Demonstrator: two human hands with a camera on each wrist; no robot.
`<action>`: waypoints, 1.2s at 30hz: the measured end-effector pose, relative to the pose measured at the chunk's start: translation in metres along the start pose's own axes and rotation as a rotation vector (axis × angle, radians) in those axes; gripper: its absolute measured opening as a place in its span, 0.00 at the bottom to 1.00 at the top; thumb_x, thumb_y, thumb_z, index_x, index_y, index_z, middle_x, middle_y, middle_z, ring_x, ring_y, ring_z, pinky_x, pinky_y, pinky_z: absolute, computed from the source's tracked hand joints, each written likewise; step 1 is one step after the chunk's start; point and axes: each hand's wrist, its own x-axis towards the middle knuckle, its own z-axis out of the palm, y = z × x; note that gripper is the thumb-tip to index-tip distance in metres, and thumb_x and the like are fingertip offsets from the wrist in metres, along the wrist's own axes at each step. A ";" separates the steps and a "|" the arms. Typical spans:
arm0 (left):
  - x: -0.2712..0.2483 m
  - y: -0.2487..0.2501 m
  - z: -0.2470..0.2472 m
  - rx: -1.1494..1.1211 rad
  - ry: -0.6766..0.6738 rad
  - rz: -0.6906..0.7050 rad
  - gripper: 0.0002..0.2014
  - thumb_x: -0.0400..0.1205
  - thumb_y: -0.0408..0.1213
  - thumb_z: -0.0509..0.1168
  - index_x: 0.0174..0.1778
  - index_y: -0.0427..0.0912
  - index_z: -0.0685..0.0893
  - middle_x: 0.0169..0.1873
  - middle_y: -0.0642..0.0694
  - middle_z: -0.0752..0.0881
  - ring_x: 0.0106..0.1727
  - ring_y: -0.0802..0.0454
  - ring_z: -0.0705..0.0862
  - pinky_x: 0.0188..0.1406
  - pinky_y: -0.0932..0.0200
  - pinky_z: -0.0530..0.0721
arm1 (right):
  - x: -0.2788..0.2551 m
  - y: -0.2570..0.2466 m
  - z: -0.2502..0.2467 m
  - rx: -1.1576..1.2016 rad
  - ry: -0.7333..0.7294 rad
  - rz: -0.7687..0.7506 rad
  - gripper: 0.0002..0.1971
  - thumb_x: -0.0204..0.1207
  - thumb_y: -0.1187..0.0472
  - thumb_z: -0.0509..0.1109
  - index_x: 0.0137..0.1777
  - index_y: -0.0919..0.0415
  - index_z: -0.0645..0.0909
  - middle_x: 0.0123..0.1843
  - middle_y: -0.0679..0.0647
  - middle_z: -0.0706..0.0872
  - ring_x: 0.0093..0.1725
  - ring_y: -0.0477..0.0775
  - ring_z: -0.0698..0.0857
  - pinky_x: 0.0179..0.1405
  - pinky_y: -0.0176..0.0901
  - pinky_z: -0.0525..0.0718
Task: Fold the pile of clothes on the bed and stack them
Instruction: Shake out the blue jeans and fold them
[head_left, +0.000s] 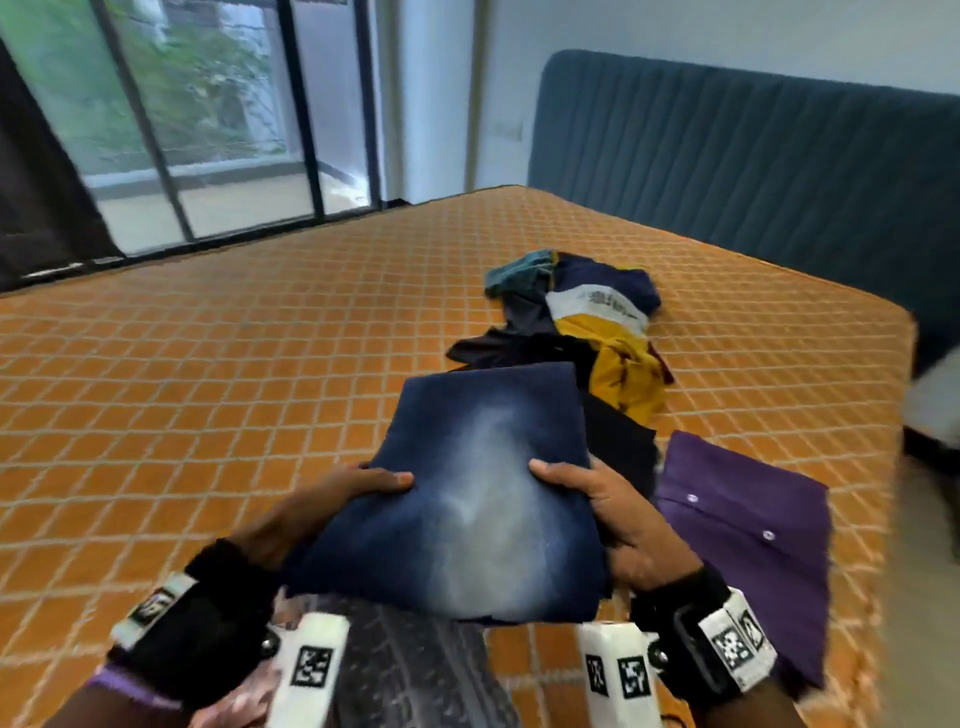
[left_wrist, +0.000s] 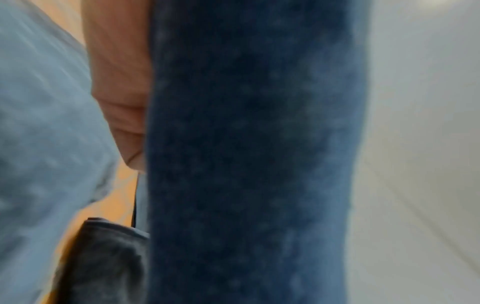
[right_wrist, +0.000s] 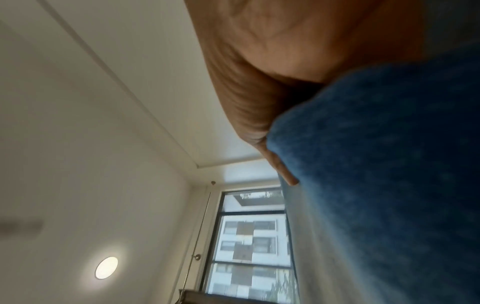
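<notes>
A folded pair of faded blue jeans (head_left: 478, 483) is held up above the orange quilted bed (head_left: 234, 364). My left hand (head_left: 337, 499) grips its left edge with the thumb on top. My right hand (head_left: 602, 499) grips its right edge the same way. The wrist views are filled by blurred denim (left_wrist: 246, 154) (right_wrist: 389, 174) against a palm; the fingers underneath are hidden. A folded purple shirt (head_left: 748, 540) lies flat on the bed just right of my right hand. Behind the jeans sits the unfolded pile (head_left: 582, 327) of navy, yellow, white and teal clothes.
A dark blue padded headboard (head_left: 753, 156) runs along the bed's far right side. Large windows (head_left: 182, 114) and a dark curtain (head_left: 36, 197) stand beyond the bed's far left edge. A dark grey garment (head_left: 410, 670) lies at the near edge below the jeans.
</notes>
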 end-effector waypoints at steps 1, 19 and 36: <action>0.011 0.007 0.019 0.018 -0.061 0.034 0.31 0.63 0.38 0.85 0.63 0.35 0.87 0.58 0.32 0.90 0.54 0.38 0.90 0.54 0.49 0.90 | -0.001 -0.003 -0.017 0.009 0.049 -0.004 0.24 0.77 0.71 0.72 0.73 0.60 0.79 0.65 0.66 0.88 0.67 0.72 0.85 0.68 0.69 0.83; 0.161 -0.025 0.073 0.729 0.181 -0.051 0.10 0.83 0.38 0.71 0.60 0.42 0.86 0.51 0.42 0.91 0.51 0.44 0.89 0.57 0.47 0.87 | 0.095 0.032 -0.145 -0.113 0.641 -0.053 0.29 0.79 0.66 0.76 0.78 0.61 0.72 0.69 0.57 0.85 0.65 0.60 0.85 0.65 0.56 0.84; 0.172 -0.036 0.114 1.278 0.033 0.310 0.27 0.83 0.56 0.56 0.82 0.65 0.68 0.87 0.48 0.58 0.88 0.43 0.53 0.82 0.34 0.61 | 0.062 0.053 -0.102 -1.543 0.477 -0.120 0.51 0.73 0.21 0.44 0.87 0.47 0.28 0.87 0.48 0.24 0.86 0.58 0.25 0.83 0.70 0.39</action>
